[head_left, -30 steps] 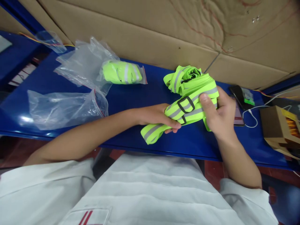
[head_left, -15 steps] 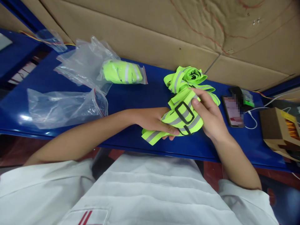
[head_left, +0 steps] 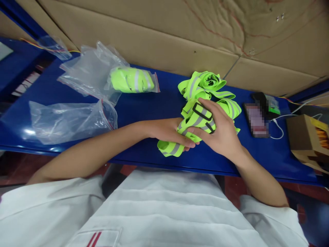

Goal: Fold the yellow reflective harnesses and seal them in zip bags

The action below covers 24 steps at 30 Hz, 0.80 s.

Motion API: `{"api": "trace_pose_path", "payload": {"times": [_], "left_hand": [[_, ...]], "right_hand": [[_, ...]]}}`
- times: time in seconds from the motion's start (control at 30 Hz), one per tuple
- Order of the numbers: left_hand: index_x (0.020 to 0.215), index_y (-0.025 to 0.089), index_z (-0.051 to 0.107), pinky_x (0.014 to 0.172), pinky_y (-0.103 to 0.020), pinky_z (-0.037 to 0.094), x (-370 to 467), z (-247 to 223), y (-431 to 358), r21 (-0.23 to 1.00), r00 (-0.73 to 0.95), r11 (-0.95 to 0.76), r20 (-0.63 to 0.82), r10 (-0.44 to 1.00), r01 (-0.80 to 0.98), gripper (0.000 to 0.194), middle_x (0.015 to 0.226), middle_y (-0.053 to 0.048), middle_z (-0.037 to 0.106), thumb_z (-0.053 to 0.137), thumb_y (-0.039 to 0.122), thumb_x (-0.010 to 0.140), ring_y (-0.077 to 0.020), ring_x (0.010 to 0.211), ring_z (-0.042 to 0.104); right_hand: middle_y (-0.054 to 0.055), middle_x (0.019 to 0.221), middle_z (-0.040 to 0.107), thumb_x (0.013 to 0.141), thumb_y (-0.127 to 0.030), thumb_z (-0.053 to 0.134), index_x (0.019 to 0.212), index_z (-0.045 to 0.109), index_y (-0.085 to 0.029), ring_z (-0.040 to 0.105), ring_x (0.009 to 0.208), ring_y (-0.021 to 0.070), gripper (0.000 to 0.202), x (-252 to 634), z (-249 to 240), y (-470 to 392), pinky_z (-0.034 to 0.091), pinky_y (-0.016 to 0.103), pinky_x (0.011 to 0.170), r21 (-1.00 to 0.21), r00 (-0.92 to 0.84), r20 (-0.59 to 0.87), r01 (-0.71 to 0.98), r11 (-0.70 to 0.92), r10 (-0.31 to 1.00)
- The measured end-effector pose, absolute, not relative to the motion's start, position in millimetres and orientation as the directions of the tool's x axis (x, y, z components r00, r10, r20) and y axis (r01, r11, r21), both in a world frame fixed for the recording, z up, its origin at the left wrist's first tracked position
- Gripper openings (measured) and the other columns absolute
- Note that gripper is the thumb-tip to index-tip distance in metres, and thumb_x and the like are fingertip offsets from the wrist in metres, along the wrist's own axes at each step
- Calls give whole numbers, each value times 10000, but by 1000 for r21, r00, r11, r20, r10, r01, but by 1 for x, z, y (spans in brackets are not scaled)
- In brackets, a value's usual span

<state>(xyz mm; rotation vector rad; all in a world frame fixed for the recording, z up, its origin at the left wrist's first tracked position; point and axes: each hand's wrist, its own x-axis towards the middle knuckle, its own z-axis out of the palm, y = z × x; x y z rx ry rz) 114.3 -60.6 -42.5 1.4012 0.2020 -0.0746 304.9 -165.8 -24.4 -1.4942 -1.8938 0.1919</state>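
At the frame's centre, the reflective neon-yellow strap is more compact than a moment ago: the right hand has closed over it beside the black buckle, while the left hand grips its lower end between thumb and fingers. Upper left, a transparent zip bag encloses a folded strap; far right, a cardboard box holds orange items.
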Motion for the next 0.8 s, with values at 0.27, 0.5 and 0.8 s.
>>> {"api": "trace_pose_path", "payload": {"times": [0.27, 0.5, 0.8], "left_hand": [[1158, 164, 741, 764, -235, 612, 113, -50, -64, 977, 987, 143, -156, -35, 159, 361, 926, -73, 755, 750, 450, 938, -159, 849, 730], [1277, 197, 740, 865, -241, 606, 113, -48, -61, 997, 997, 2, -72, -34, 72, 470, 1056, -103, 773, 651, 551, 982, -174, 950, 734], [967, 153, 772, 750, -193, 573, 112, -46, -68, 982, 985, -122, -155, -81, 144, 262, 913, -74, 783, 662, 391, 982, -141, 804, 722]], "right_hand": [[103, 1563, 558, 820, -778, 711, 1536, 527, -282, 526, 1459, 340, 891, 330, -12, -157, 459, 525, 1215, -752, -277, 231, 558, 352, 933], [46, 1117, 797, 990, -662, 577, 1238, 736, -253, 783, 983, 247, 504, 341, -14, -152, 666, 393, 819, -944, -82, -45, 330, -16, 996], [17, 1039, 806, 853, -558, 810, 1115, 773, -252, 758, 811, 198, 404, 336, -10, -154, 637, 323, 702, -971, -183, -87, 235, -43, 979]]}}
